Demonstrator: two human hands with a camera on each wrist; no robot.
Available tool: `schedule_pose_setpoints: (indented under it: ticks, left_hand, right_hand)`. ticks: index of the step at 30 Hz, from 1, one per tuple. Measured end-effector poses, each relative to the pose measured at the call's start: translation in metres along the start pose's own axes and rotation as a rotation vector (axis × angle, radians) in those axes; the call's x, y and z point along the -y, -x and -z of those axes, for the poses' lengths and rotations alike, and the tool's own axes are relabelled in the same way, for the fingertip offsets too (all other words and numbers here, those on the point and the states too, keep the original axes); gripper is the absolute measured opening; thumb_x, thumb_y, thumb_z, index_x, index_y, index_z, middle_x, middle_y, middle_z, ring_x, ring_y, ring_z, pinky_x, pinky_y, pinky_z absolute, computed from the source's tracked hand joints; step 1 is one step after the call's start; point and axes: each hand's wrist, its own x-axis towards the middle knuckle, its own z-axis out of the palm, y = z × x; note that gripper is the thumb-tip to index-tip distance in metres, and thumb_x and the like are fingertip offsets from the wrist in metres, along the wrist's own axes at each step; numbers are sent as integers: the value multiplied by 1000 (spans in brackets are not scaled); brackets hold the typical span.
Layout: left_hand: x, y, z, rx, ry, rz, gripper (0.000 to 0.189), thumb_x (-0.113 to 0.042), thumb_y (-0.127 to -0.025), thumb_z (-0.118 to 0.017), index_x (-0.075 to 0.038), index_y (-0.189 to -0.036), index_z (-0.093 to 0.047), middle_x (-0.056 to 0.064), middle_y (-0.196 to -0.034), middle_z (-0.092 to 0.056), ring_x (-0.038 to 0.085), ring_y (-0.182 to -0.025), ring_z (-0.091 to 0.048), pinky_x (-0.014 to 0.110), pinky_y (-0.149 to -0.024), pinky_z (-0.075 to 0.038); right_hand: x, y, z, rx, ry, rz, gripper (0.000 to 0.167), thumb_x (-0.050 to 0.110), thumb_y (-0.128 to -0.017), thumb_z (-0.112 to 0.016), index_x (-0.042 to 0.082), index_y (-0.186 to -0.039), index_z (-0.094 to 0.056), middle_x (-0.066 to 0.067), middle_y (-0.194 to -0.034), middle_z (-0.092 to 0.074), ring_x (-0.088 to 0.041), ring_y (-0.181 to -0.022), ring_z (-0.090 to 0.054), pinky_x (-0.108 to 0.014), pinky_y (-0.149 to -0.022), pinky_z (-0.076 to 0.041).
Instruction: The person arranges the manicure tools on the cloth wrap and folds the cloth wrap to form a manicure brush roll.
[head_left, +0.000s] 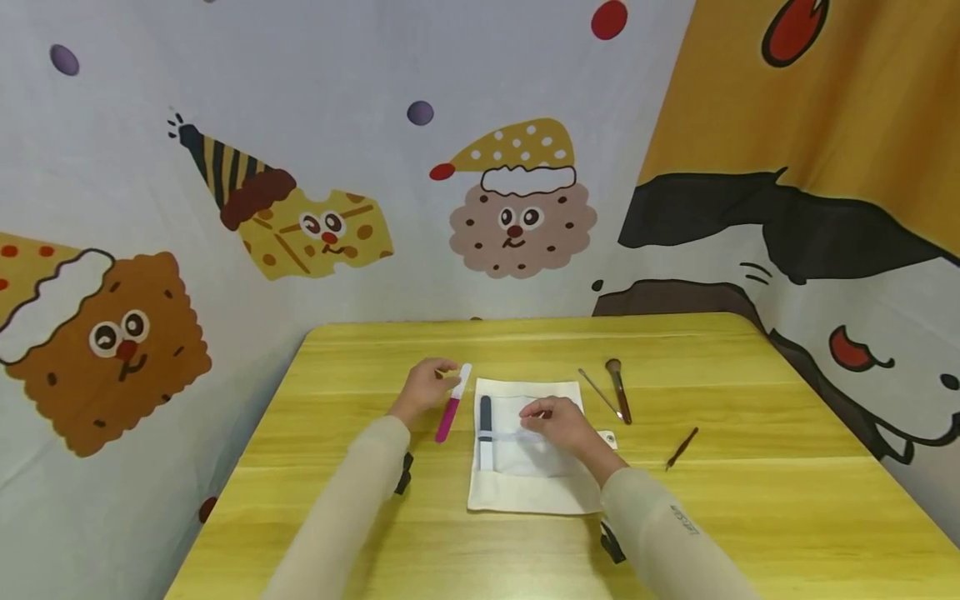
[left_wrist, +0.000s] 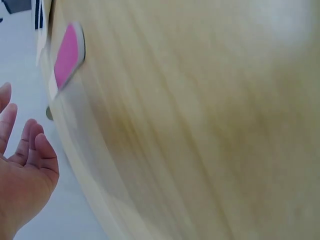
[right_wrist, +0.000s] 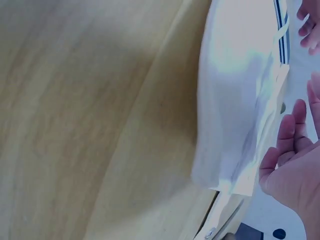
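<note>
A cream fabric pouch [head_left: 525,493] lies flat on the table, with an elastic band [head_left: 510,436] running across it. Under that band, at the pouch's left side, sits a dark and white nail file [head_left: 486,412]. My right hand [head_left: 558,423] is over the middle of the pouch, its fingers loosely bent and holding nothing. Left of the pouch, a pink and white nail file [head_left: 448,421] rests on the wood. My left hand [head_left: 427,387] is beside its white end, fingertips close to the edge, fingers relaxed in the left wrist view.
A snap tab [head_left: 609,438] sticks out at the pouch's right. Beyond it lie a thin metal tool [head_left: 600,394] and a dark-handled brush [head_left: 618,392]. Farther right is a small dark brown tool [head_left: 682,448]. A cartoon-printed cloth [head_left: 420,250] hangs behind the table.
</note>
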Motion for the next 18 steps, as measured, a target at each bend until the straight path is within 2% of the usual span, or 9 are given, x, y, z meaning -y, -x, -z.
schedule_pose_setpoints:
  ticks: [4,9,14,18]
  left_hand:
    - [4,-1,7,2,19,36,32,-14,-96,-67,-1,-125,-66,16,-125,-59,31,-109,-54,44,-88,-49]
    - [7,-6,12,8,38,49,34,-16,-96,-67,0,-127,-64,18,-128,-57,32,-113,-52,46,-92,-47]
    - [7,-12,13,25,38,58,36,-17,-96,-67,-1,-129,-63,16,-129,-57,31,-113,-52,46,-94,-46]
    - [6,-17,11,52,43,62,38,-16,-95,-68,0,-129,-62,19,-130,-56,32,-114,-52,46,-94,-46]
  right_hand:
    - [-5,-4,-1,19,89,-42,5,12,-87,-75,11,-92,-77,0,-92,-68,-16,-83,-57,-34,-75,-47]
    - [-8,-3,-4,51,214,-31,4,20,-87,-76,17,-90,-78,5,-90,-67,-14,-85,-57,-38,-81,-46]
    - [-11,0,-7,66,262,-6,4,21,-83,-80,21,-87,-78,6,-90,-66,-13,-86,-57,-40,-82,-44]
    - [-13,0,-11,59,259,4,5,21,-82,-80,23,-86,-78,7,-93,-66,-14,-89,-58,-46,-88,-40]
